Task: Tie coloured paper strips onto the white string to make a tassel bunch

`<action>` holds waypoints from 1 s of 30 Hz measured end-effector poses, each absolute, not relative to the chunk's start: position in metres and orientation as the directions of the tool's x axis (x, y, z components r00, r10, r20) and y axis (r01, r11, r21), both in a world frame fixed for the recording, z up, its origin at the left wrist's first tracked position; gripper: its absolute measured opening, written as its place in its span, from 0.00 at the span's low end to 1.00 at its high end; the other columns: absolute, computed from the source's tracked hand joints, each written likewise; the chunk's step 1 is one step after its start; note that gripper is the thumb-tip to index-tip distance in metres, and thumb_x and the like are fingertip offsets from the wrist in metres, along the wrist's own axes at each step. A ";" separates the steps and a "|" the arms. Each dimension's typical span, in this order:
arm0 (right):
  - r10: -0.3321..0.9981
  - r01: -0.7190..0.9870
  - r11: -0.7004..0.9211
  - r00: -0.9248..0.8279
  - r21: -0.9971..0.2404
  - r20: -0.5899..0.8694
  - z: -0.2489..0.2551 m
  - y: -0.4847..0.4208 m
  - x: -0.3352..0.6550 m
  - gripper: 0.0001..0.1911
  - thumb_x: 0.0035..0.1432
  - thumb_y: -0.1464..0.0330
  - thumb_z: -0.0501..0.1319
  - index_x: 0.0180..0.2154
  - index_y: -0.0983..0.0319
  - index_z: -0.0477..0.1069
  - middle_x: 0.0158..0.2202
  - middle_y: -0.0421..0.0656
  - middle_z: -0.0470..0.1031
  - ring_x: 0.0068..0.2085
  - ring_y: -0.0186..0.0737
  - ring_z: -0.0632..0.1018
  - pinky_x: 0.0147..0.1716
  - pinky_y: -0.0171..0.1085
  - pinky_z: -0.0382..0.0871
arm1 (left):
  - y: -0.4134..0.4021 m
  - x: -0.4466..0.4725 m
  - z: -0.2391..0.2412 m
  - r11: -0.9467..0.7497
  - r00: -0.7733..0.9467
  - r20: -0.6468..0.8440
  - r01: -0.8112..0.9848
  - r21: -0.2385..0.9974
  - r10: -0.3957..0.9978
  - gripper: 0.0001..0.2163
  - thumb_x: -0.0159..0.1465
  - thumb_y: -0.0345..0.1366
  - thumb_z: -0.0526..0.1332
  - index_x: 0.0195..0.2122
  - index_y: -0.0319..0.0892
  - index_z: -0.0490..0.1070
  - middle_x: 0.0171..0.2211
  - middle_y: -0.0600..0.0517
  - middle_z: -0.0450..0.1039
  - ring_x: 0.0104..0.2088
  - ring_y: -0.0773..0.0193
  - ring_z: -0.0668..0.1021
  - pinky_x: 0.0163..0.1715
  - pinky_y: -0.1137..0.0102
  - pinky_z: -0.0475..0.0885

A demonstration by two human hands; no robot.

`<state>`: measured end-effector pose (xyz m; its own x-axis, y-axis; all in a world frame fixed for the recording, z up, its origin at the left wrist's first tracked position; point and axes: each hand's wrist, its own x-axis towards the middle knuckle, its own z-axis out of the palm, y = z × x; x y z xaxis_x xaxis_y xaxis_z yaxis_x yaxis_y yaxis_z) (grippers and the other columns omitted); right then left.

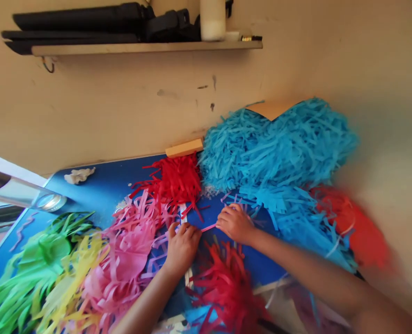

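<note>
Between my two hands a thin pink paper strip [209, 228] is stretched over the blue tabletop. My left hand [183, 242] is closed on its left end, beside pink fringed paper [131, 246]. The fingers of my right hand [234, 223] are closed at the other end, close to purple strips and blue fringed paper [286, 204]. A bunch of red fringed paper [178, 178] lies just beyond my left hand. Nearer to me is another red fringe [227, 283], partly blurred. My fingertips are mostly hidden.
Green fringe [42, 260] and yellow fringe [72, 273] lie at the left. A clear bottle [21, 192] rests at the table's left edge. A large blue fringed piece [279, 144] leans against the wall. Above, a shelf [139, 48] holds black items and a white container.
</note>
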<state>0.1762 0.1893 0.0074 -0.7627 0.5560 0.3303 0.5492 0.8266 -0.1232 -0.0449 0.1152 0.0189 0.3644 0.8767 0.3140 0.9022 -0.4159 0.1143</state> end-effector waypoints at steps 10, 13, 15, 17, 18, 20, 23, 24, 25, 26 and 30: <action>0.784 0.712 0.581 -0.620 -0.394 0.034 0.018 0.211 0.186 0.05 0.58 0.65 0.67 0.31 0.58 0.78 0.38 0.40 0.76 0.43 0.40 0.72 0.41 0.40 0.55 | 0.121 -0.063 0.010 -0.253 0.201 0.202 0.926 0.280 0.959 0.11 0.67 0.39 0.56 0.33 0.46 0.78 0.35 0.51 0.79 0.37 0.59 0.77 0.41 0.62 0.65; 0.819 0.764 0.527 -0.573 -0.374 -0.016 0.022 0.212 0.180 0.05 0.56 0.68 0.66 0.27 0.60 0.77 0.36 0.42 0.76 0.42 0.42 0.72 0.40 0.40 0.56 | 0.126 -0.056 0.018 -0.217 0.183 0.159 0.947 0.238 0.970 0.10 0.66 0.39 0.58 0.30 0.45 0.76 0.32 0.50 0.78 0.36 0.55 0.77 0.39 0.59 0.63; 0.832 0.786 0.503 -0.553 -0.358 -0.045 0.025 0.215 0.177 0.06 0.54 0.68 0.66 0.26 0.59 0.77 0.35 0.42 0.76 0.41 0.43 0.73 0.40 0.40 0.56 | 0.129 -0.052 0.025 -0.217 0.191 0.144 0.955 0.200 0.971 0.09 0.64 0.38 0.59 0.28 0.44 0.75 0.30 0.49 0.77 0.36 0.52 0.76 0.39 0.57 0.63; 0.831 0.793 0.502 -0.553 -0.345 -0.061 0.029 0.217 0.175 0.04 0.53 0.68 0.66 0.27 0.59 0.76 0.35 0.42 0.77 0.42 0.44 0.73 0.40 0.40 0.56 | 0.131 -0.049 0.033 -0.264 0.241 0.141 0.949 0.172 0.960 0.05 0.63 0.35 0.60 0.33 0.45 0.76 0.34 0.49 0.78 0.40 0.51 0.75 0.44 0.55 0.62; 0.827 0.791 0.509 -0.559 -0.339 -0.062 0.032 0.217 0.175 0.03 0.53 0.67 0.66 0.28 0.59 0.76 0.35 0.42 0.77 0.42 0.44 0.73 0.41 0.41 0.56 | 0.131 -0.048 0.036 -0.318 0.298 0.139 0.936 0.150 0.944 0.06 0.64 0.33 0.60 0.38 0.47 0.76 0.36 0.50 0.78 0.42 0.50 0.75 0.46 0.54 0.61; 0.815 0.781 0.533 -0.578 -0.325 -0.053 0.036 0.216 0.174 0.02 0.54 0.68 0.66 0.31 0.58 0.76 0.36 0.42 0.77 0.43 0.45 0.72 0.44 0.42 0.56 | 0.131 -0.046 0.041 -0.447 0.435 0.130 0.890 0.089 0.891 0.13 0.64 0.29 0.59 0.46 0.51 0.75 0.40 0.51 0.78 0.44 0.51 0.74 0.49 0.53 0.60; 0.712 0.680 0.679 -0.702 -0.277 0.023 0.038 0.209 0.173 0.05 0.59 0.71 0.62 0.34 0.58 0.76 0.40 0.43 0.78 0.48 0.45 0.71 0.48 0.46 0.53 | 0.129 -0.043 0.042 -0.548 0.542 0.128 0.837 0.013 0.831 0.16 0.65 0.26 0.56 0.49 0.50 0.74 0.38 0.50 0.78 0.42 0.52 0.74 0.48 0.52 0.62; 0.648 0.615 0.746 -0.759 -0.253 0.065 0.036 0.206 0.173 0.06 0.60 0.72 0.61 0.36 0.57 0.77 0.41 0.43 0.78 0.48 0.45 0.70 0.48 0.47 0.52 | 0.129 -0.042 0.041 -0.548 0.541 0.138 0.837 0.011 0.830 0.15 0.65 0.26 0.56 0.49 0.50 0.75 0.38 0.50 0.78 0.41 0.52 0.74 0.48 0.52 0.62; 0.579 0.548 0.806 -0.809 -0.222 0.105 0.034 0.204 0.172 0.07 0.62 0.71 0.60 0.38 0.57 0.77 0.41 0.43 0.78 0.48 0.44 0.71 0.48 0.47 0.52 | 0.130 -0.041 0.040 -0.546 0.538 0.149 0.838 0.015 0.830 0.15 0.65 0.27 0.56 0.48 0.51 0.75 0.38 0.50 0.78 0.41 0.53 0.74 0.48 0.52 0.63; 0.512 0.487 0.855 -0.848 -0.180 0.138 0.031 0.202 0.171 0.07 0.63 0.70 0.59 0.38 0.58 0.77 0.40 0.43 0.78 0.45 0.43 0.71 0.47 0.47 0.52 | 0.130 -0.040 0.039 -0.544 0.534 0.160 0.839 0.022 0.830 0.15 0.65 0.27 0.56 0.47 0.51 0.75 0.38 0.50 0.78 0.42 0.53 0.74 0.48 0.52 0.63; 0.383 0.384 0.923 -0.909 -0.027 0.164 0.019 0.200 0.164 0.13 0.65 0.74 0.54 0.31 0.64 0.75 0.31 0.46 0.76 0.34 0.40 0.71 0.42 0.45 0.55 | 0.134 -0.034 0.034 -0.534 0.516 0.209 0.844 0.039 0.831 0.09 0.66 0.31 0.57 0.38 0.47 0.77 0.34 0.51 0.77 0.40 0.55 0.75 0.50 0.51 0.62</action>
